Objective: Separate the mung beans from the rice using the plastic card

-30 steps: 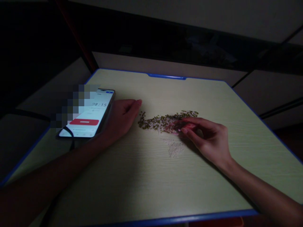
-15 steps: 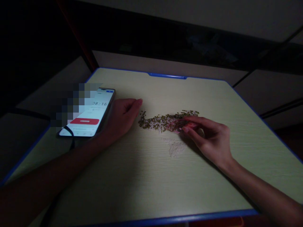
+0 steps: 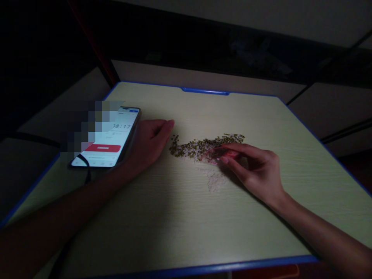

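My left hand (image 3: 149, 141) rests on its side on the pale table (image 3: 174, 221), fingers stretched loosely toward a strip of mixed green and white grains (image 3: 192, 146). It touches the right edge of a lit phone (image 3: 109, 139) and holds nothing. My right hand (image 3: 255, 168) sits at the right end of the grain strip. Its fingertips pinch a small pink thing (image 3: 213, 154) that I cannot make out in the dim light. A smaller patch of white grains (image 3: 215, 181) lies just in front of the strip, by my right fingertips.
The phone shows a timer and a red button, and a dark cable (image 3: 87, 170) runs from its near end off the table's left side. The table has a blue rim (image 3: 205, 92). The surroundings are dark.
The phone's timer has run from 08:15 to 08:17. Both hands stay nearly where they were; my right fingertips shifted only slightly at the grain strip.
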`<state>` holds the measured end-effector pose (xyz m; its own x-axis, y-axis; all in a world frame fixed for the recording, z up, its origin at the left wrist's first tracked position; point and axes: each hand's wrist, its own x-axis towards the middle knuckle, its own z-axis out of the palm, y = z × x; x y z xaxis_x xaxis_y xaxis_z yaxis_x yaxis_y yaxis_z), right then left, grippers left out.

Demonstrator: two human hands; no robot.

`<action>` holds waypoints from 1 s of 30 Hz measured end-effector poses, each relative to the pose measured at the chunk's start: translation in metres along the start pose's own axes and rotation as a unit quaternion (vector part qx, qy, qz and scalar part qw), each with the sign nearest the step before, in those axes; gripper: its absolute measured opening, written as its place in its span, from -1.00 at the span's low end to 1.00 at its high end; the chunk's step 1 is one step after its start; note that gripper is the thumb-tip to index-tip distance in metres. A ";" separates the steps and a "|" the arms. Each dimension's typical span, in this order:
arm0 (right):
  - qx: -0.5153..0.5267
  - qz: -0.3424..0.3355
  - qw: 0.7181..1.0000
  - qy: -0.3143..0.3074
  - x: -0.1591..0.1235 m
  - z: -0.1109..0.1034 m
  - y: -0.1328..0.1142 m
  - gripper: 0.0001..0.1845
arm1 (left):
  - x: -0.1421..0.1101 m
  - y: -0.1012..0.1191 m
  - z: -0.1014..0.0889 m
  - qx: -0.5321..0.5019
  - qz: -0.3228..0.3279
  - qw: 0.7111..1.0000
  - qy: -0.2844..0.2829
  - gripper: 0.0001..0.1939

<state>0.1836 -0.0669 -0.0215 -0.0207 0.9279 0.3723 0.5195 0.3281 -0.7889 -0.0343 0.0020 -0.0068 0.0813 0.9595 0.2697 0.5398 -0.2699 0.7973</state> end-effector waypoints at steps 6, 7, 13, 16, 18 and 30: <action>-0.011 -0.010 1.000 0.000 0.001 0.001 -0.001 -0.77 | 0.000 0.002 0.000 -0.009 0.005 1.000 0.000 -0.58; -0.014 -0.012 1.000 0.000 0.001 0.001 -0.001 -0.77 | 0.000 0.001 0.000 -0.006 0.006 1.000 0.001 -0.58; -0.021 -0.023 1.000 -0.003 0.001 0.001 -0.001 -0.77 | 0.000 -0.001 0.000 0.011 0.000 1.000 0.003 -0.59; -0.011 -0.037 0.999 -0.019 0.000 0.001 -0.001 -0.76 | 0.000 -0.002 -0.001 0.019 0.002 1.000 0.006 -0.59; -0.010 -0.044 0.999 -0.024 0.000 0.001 -0.001 -0.77 | 0.000 -0.002 -0.001 0.025 -0.001 1.000 0.007 -0.58; -0.022 -0.010 1.000 0.010 0.001 0.002 -0.003 -0.76 | 0.000 -0.001 0.000 0.001 0.007 1.000 0.004 -0.58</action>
<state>0.1802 -0.0668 -0.0192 -0.0142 0.9172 0.3981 0.5566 0.3380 -0.7589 -0.0349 0.0019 -0.0071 0.0823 0.9552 0.2842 0.5399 -0.2824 0.7929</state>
